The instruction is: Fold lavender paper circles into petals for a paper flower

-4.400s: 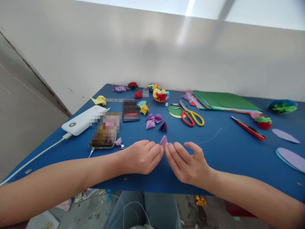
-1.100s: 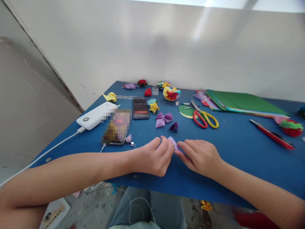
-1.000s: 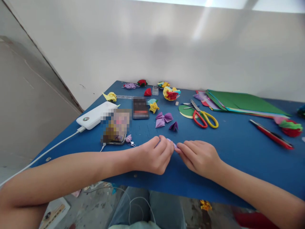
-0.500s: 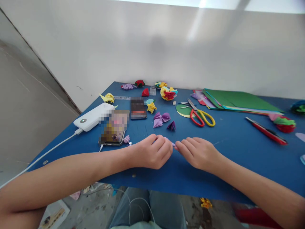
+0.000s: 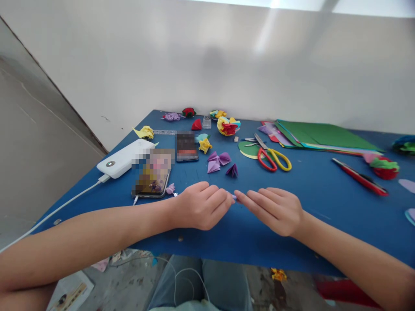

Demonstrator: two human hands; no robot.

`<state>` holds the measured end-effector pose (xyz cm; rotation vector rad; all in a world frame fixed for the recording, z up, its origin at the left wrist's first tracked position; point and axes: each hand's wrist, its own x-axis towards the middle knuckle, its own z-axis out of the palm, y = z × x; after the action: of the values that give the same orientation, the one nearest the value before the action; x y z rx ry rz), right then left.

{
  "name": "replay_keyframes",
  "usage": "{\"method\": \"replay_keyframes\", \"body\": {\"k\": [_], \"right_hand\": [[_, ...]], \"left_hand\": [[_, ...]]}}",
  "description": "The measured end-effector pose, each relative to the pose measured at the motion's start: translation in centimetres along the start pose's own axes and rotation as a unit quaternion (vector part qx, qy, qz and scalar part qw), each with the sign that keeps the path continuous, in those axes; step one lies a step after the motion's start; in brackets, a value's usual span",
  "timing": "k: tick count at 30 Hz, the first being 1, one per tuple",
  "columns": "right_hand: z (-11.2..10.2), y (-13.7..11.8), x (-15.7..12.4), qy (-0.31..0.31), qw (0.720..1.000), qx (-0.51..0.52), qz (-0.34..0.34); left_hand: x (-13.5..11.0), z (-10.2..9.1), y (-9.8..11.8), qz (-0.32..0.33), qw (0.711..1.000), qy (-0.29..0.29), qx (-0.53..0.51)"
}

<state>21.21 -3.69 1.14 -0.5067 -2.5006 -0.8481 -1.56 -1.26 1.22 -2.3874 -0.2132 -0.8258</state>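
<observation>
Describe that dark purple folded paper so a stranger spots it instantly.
On the blue table, find where the left hand and right hand nearly meet. Just beyond lies the dark purple folded paper, right of the paler purple pieces, set apart by its darker shade.

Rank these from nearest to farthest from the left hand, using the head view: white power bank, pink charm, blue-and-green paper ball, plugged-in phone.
From the left hand:
1. Pink charm, just left, by the wrist
2. Plugged-in phone, farther left
3. White power bank, beyond the phone
4. Blue-and-green paper ball, far right
</observation>
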Motion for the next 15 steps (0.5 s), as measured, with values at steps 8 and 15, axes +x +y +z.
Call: {"method": "replay_keyframes", "body": {"k": [8, 15], "right_hand": [[0.60, -0.24, -0.15, 0.003, 0.999, -0.025, 0.021], [0.80, -0.01, -0.69, 0.011, 1.000, 0.029, 0.000]], "left_hand": [[-0.17, 0.04, 0.32, 0.000, 1.000, -0.006, 0.000], [-0.03, -0.43, 0.35, 0.020, 0.997, 0.038, -0.067]]}}
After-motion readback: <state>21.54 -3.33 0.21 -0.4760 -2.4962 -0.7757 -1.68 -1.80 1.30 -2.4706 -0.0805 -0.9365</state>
